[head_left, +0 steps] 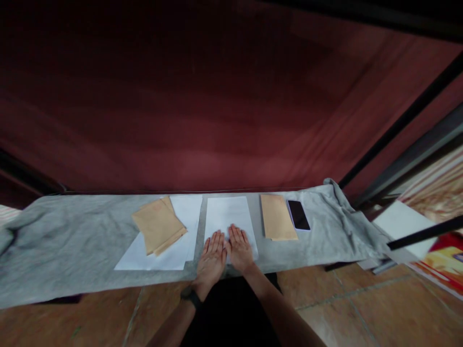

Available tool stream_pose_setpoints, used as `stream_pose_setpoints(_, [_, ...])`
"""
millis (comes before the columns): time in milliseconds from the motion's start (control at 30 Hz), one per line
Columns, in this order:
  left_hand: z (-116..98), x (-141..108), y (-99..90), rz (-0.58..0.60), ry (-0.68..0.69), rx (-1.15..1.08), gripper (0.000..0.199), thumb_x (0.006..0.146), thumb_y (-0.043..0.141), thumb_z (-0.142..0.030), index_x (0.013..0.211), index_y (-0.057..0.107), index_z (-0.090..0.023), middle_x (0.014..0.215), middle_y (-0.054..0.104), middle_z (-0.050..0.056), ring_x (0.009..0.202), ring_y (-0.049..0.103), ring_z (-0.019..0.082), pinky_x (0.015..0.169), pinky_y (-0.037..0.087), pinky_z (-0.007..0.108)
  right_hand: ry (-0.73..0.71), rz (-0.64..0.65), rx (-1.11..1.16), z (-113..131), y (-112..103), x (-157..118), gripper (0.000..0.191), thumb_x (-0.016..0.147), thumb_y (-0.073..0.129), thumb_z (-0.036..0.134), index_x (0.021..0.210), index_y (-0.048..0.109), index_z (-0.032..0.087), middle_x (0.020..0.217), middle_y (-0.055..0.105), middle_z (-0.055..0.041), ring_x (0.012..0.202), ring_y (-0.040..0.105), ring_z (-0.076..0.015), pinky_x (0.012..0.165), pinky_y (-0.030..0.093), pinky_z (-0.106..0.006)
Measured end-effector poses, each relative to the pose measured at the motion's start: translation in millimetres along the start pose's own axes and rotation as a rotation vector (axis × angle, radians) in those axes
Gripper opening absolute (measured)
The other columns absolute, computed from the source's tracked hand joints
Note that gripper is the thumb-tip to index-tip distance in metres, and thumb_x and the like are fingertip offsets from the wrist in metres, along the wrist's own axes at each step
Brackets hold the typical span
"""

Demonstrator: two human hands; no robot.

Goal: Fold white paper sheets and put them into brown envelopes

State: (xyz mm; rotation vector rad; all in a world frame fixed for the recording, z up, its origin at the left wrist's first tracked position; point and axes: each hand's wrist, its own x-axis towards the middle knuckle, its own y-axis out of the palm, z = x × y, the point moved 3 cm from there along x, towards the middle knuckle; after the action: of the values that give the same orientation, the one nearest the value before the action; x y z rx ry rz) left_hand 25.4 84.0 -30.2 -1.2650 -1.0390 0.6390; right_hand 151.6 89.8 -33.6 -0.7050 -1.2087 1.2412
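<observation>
Both palms rest flat on a white sheet of paper [227, 211] at the middle of the cloth-covered surface. My left hand [213, 255] lies on the sheet's lower left part, fingers stretched out, with a dark watch on the wrist. Right beside it, my right hand [238, 248] is spread flat over the lower middle, the thumbs close together. To the left are more white sheets [162, 260], partly covered by several brown envelopes [159, 224]. On the right lies another small stack of brown envelopes [278, 217].
A phone [299, 215] with a dark screen lies right of the envelopes. Grey cloth [83, 231] covers the long narrow surface and bunches at its right end. A dark red panel [217, 120] rises behind. Black bars [401, 118] and a white board [403, 224] stand at the right.
</observation>
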Motion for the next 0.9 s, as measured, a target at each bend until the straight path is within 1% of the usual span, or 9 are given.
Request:
stream_pose_setpoints(100, [8, -7, -2.6, -0.031, -0.055, -0.023, 0.058, 0.099, 0.031, -0.035, 0.15, 0.037, -0.007, 0.155, 0.04, 0.015, 0.146, 0.032, 0.023, 0.12, 0.029, 0.044, -0.011, -0.028, -0.051, -20, -13, -10, 0.056, 0.103, 0.037, 0.04, 0.153, 0.034, 0.014, 0.156, 0.038, -0.0122, 0.144, 0.036, -0.0235, 0.118, 0.025, -0.043])
stream_pose_setpoints(200, [13, -16, -5.9, -0.06, -0.09, -0.042, 0.06, 0.1, 0.029, -0.04, 0.151, 0.035, -0.008, 0.154, 0.041, 0.015, 0.146, 0.033, 0.023, 0.118, 0.031, 0.045, 0.034, -0.042, -0.094, -34, -20, -20, 0.059, 0.103, 0.036, 0.042, 0.153, 0.033, 0.011, 0.154, 0.039, -0.0145, 0.143, 0.037, -0.0249, 0.118, 0.026, -0.043])
stream_pose_setpoints(333, [15, -27, -12.1, -0.078, -0.12, -0.049, 0.059, 0.101, 0.027, -0.041, 0.15, 0.037, -0.01, 0.153, 0.043, 0.016, 0.145, 0.036, 0.024, 0.117, 0.033, 0.045, 0.071, -0.104, -0.139, -43, -26, -39, 0.059, 0.103, 0.036, 0.041, 0.151, 0.036, 0.008, 0.153, 0.042, -0.0157, 0.141, 0.04, -0.0264, 0.117, 0.027, -0.043])
stream_pose_setpoints(467, [16, -35, -18.7, -0.062, -0.116, -0.06, 0.059, 0.101, 0.026, -0.041, 0.148, 0.041, -0.008, 0.152, 0.044, 0.018, 0.143, 0.039, 0.026, 0.117, 0.033, 0.046, 0.052, -0.157, -0.163, -47, -32, -57, 0.057, 0.103, 0.036, 0.04, 0.15, 0.038, 0.008, 0.151, 0.044, -0.0163, 0.139, 0.043, -0.027, 0.116, 0.029, -0.044])
stream_pose_setpoints(567, [13, -39, -23.5, -0.076, -0.144, -0.069, 0.059, 0.101, 0.028, -0.04, 0.148, 0.041, -0.007, 0.152, 0.043, 0.018, 0.143, 0.039, 0.027, 0.117, 0.033, 0.048, 0.049, -0.17, -0.171, -50, -34, -63, 0.056, 0.104, 0.035, 0.039, 0.15, 0.039, 0.008, 0.151, 0.045, -0.0163, 0.138, 0.044, -0.0273, 0.116, 0.03, -0.045])
stream_pose_setpoints(633, [2, -39, -25.7, -0.083, -0.134, -0.083, 0.059, 0.101, 0.029, -0.039, 0.148, 0.039, -0.006, 0.153, 0.041, 0.019, 0.144, 0.036, 0.027, 0.118, 0.032, 0.048, 0.048, -0.17, -0.178, -50, -34, -64, 0.056, 0.104, 0.035, 0.038, 0.149, 0.039, 0.007, 0.152, 0.044, -0.0168, 0.139, 0.043, -0.0279, 0.116, 0.029, -0.045])
stream_pose_setpoints(733, [-28, -34, -25.5, -0.047, -0.016, -0.134, 0.058, 0.102, 0.03, -0.037, 0.151, 0.035, -0.008, 0.157, 0.037, 0.015, 0.147, 0.031, 0.023, 0.12, 0.03, 0.044, 0.043, -0.165, -0.18, -49, -34, -64, 0.056, 0.103, 0.037, 0.038, 0.149, 0.039, 0.006, 0.152, 0.044, -0.0178, 0.14, 0.041, -0.0283, 0.116, 0.029, -0.046])
stream_pose_setpoints(833, [-60, -25, -21.9, 0.002, 0.094, -0.165, 0.055, 0.102, 0.03, -0.036, 0.151, 0.036, -0.011, 0.157, 0.038, 0.013, 0.147, 0.032, 0.022, 0.12, 0.03, 0.044, 0.05, -0.165, -0.168, -49, -33, -64, 0.055, 0.103, 0.038, 0.037, 0.15, 0.038, 0.007, 0.15, 0.046, -0.0181, 0.14, 0.041, -0.0279, 0.116, 0.028, -0.046])
stream_pose_setpoints(900, [-72, -21, -18.7, 0.017, 0.107, -0.166, 0.054, 0.102, 0.03, -0.036, 0.149, 0.039, -0.011, 0.155, 0.04, 0.014, 0.146, 0.034, 0.022, 0.119, 0.031, 0.045, 0.052, -0.166, -0.164, -49, -33, -64, 0.055, 0.103, 0.038, 0.036, 0.15, 0.038, 0.008, 0.15, 0.046, -0.018, 0.14, 0.042, -0.0279, 0.116, 0.028, -0.046])
